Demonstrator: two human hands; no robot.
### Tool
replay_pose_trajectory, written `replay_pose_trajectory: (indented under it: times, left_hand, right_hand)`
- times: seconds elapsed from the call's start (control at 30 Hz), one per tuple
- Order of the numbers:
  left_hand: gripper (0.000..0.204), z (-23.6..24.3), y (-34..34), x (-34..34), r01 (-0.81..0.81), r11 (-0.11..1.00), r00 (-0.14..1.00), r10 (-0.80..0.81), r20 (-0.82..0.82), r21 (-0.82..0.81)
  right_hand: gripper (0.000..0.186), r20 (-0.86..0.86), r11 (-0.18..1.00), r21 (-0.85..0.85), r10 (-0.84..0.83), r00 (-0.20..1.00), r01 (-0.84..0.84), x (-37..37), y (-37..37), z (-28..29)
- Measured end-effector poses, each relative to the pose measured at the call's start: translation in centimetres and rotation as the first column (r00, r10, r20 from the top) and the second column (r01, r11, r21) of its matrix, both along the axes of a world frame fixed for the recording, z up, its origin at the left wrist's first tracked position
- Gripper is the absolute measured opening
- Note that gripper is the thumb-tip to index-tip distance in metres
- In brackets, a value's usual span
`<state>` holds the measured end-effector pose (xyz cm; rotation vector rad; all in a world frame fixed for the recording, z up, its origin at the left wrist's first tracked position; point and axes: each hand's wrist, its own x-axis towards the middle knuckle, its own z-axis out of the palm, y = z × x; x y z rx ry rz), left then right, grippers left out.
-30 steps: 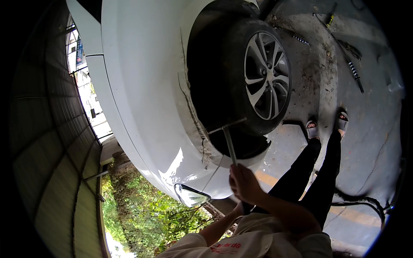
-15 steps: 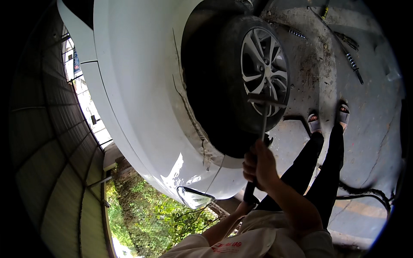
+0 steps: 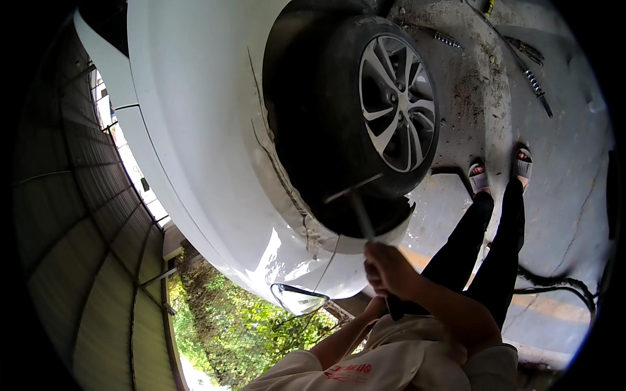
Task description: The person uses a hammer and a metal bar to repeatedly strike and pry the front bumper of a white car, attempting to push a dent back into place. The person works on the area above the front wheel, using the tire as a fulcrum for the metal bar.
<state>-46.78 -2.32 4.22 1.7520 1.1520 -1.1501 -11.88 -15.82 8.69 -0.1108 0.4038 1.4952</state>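
Observation:
My right hand (image 3: 390, 268) is closed around the dark grip of a hammer (image 3: 360, 214) with a metal shaft and a long, narrow head. The hammer's head is slightly blurred and appears in front of the dark wheel arch, just below the tyre (image 3: 323, 111). Close beside the lower end of the grip is my left hand (image 3: 376, 308); its fingers are mostly hidden, and I cannot tell whether they hold anything. Along the arch edge, the white car body panel (image 3: 215, 163) has a creased, cracked strip (image 3: 290, 189).
The wheel's alloy rim (image 3: 399, 103) faces the grey floor. A rod with a coiled section (image 3: 535, 83) and another coiled piece (image 3: 447, 40) lie there. Dark hoses (image 3: 557, 288) curve at the right. My sandalled feet (image 3: 479, 179) stand beside the wheel. Green plants (image 3: 261, 332) grow past the headlight (image 3: 297, 298).
The hammer's head has swung left and down in the picture, from in front of the rim to the dark arch. My right hand has lowered, closer to my left hand. The view has shifted slightly.

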Motion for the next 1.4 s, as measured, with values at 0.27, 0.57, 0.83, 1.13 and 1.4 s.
replay_pose_trajectory:
  times: [0.27, 0.57, 0.83, 1.13, 1.4]
  left_hand:
    - [0.028, 1.2, -1.1, -0.6, 0.002, 1.0, 0.998, -0.002, -0.062, -0.002]
    - [0.027, 1.6, -1.1, -1.0, 0.0, 1.0, 0.996, 0.0, -0.089, 0.003]
    - [0.027, 1.1, -1.5, -1.0, -0.013, 1.0, 0.997, 0.014, -0.075, 0.011]
    - [0.026, 0.1, -0.7, -0.3, -0.021, 1.0, 0.999, 0.02, -0.044, -0.006]
    - [0.026, -1.0, -0.3, 0.4, -0.036, 0.999, 0.999, 0.035, -0.013, -0.024]
  right_hand:
    - [0.03, 0.296, 0.995, -0.06, -0.054, 0.954, 0.075, -5.0, 1.6, 1.0]
    - [0.026, 0.19, 0.997, -0.067, -0.033, 0.981, 0.046, -4.4, 1.5, 2.5]
    - [0.017, 0.986, 0.632, -0.161, 0.137, 0.095, 0.758, -11.3, 5.4, 0.6]
    - [0.02, 0.261, 0.939, -0.204, -0.22, 0.94, 0.276, -8.1, 4.2, 1.9]
    - [0.038, 0.084, 0.988, -0.011, -0.154, 0.984, 0.156, -0.1, 1.1, 1.9]
